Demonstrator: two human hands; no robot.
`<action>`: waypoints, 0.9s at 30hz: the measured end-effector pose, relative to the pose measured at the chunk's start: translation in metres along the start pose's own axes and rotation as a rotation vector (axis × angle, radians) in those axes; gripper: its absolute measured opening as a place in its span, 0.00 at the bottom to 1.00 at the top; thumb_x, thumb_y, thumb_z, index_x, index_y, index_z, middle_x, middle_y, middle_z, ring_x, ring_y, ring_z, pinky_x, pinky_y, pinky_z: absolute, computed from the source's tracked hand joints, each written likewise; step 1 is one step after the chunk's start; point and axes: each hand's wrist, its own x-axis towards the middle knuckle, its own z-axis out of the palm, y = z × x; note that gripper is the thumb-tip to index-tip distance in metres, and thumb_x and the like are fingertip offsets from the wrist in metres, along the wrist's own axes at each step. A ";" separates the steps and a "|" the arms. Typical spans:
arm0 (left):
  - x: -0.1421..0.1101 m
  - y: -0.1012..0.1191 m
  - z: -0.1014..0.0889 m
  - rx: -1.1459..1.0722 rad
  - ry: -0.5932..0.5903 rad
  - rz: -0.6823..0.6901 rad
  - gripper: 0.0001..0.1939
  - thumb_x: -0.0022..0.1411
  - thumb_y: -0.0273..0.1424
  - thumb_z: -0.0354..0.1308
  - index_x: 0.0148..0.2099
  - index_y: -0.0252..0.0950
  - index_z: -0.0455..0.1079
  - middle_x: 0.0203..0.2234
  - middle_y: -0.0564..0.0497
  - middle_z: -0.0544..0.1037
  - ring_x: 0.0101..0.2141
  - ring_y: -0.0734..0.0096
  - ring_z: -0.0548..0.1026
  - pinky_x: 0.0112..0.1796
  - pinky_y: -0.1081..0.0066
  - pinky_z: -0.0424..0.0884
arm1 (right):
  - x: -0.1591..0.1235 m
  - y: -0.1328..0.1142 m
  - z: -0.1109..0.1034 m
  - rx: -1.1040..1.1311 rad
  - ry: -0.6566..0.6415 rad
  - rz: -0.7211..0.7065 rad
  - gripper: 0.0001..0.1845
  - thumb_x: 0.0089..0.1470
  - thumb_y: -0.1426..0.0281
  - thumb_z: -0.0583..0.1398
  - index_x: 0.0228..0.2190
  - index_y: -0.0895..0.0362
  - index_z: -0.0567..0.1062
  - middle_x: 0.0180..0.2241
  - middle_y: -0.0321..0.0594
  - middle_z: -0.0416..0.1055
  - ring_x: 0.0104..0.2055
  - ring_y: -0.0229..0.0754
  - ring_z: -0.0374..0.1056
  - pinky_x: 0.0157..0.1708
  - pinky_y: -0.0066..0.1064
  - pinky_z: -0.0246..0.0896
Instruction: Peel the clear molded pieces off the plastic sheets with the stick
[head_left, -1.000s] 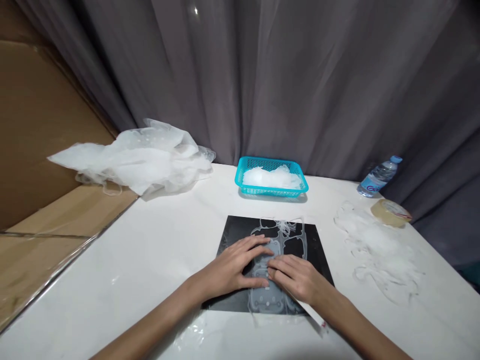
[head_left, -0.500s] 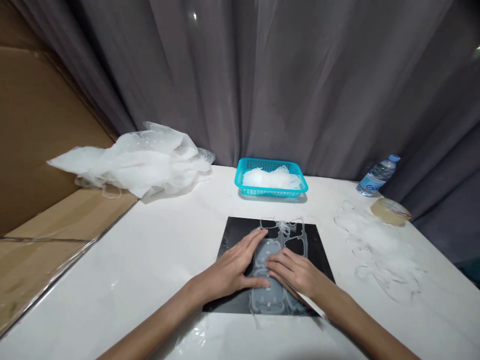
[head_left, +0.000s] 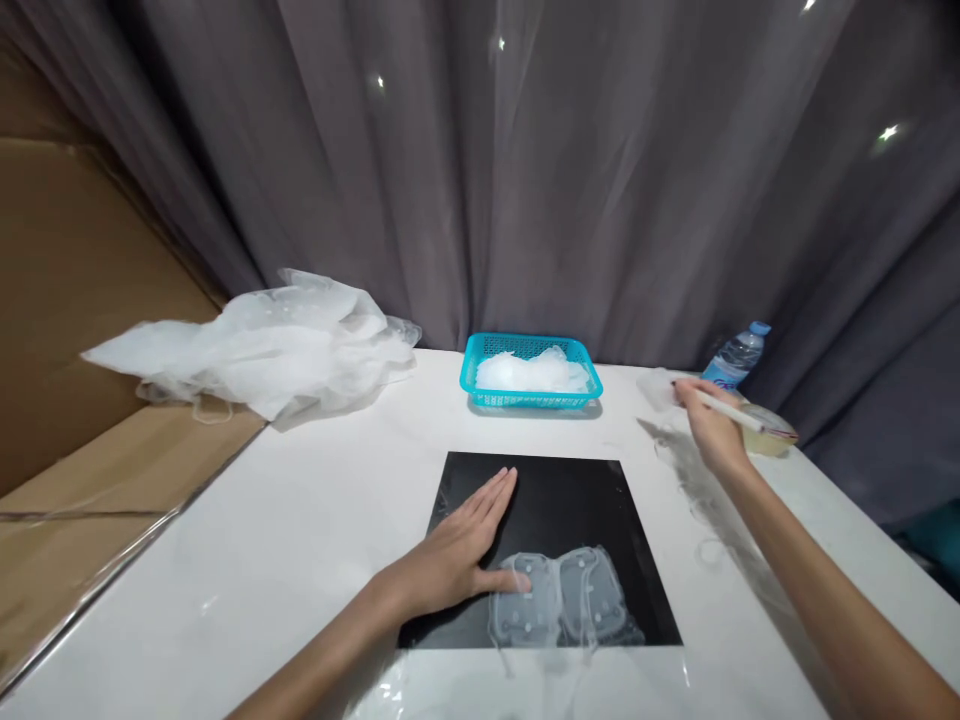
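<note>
On the black mat (head_left: 570,510), my left hand (head_left: 472,540) lies flat with fingers stretched out, its thumb on a thin translucent sheet (head_left: 529,612). That sheet carries two rounded, grey-looking panels side by side near the mat's front edge. Far to the right, my right hand (head_left: 711,432) is closed around a slim white pen-like tool (head_left: 729,408), whose kind I cannot make out. A wispy translucent scrap (head_left: 654,388) is at those fingertips; whether it is pinched there I cannot tell. Thin clear scraps (head_left: 705,510) lie on the table beside my right forearm.
A turquoise basket (head_left: 532,400) with white translucent pieces stands at the back. To its left is a heap of white translucent sheets (head_left: 277,340), by a cardboard box (head_left: 97,300). A tape roll (head_left: 772,432) and a water bottle (head_left: 739,355) stand at right.
My right hand has left the mat for the back right, with the white tool. The upper webbed part of the translucent sheet is gone from the mat. My left hand stays on the mat.
</note>
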 end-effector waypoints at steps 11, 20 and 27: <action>0.000 0.015 -0.008 -0.612 0.115 0.001 0.34 0.69 0.33 0.61 0.73 0.49 0.56 0.72 0.47 0.62 0.71 0.52 0.59 0.69 0.50 0.57 | -0.148 -0.030 0.034 0.364 -0.763 0.184 0.19 0.63 0.52 0.64 0.41 0.55 0.84 0.40 0.42 0.83 0.42 0.46 0.76 0.43 0.33 0.71; 0.004 0.040 0.008 -0.720 0.386 -0.044 0.12 0.69 0.41 0.66 0.39 0.37 0.75 0.34 0.52 0.81 0.37 0.66 0.78 0.42 0.69 0.71 | -0.166 -0.049 0.025 0.419 -0.858 0.194 0.16 0.60 0.55 0.68 0.40 0.54 0.83 0.37 0.41 0.81 0.36 0.42 0.76 0.37 0.30 0.73; 0.000 0.044 0.005 -0.756 0.381 -0.035 0.12 0.68 0.40 0.67 0.39 0.36 0.76 0.34 0.50 0.83 0.37 0.66 0.80 0.41 0.70 0.73 | -0.149 -0.044 0.006 0.441 -0.699 0.158 0.13 0.64 0.57 0.66 0.40 0.54 0.81 0.30 0.36 0.76 0.29 0.38 0.74 0.30 0.28 0.72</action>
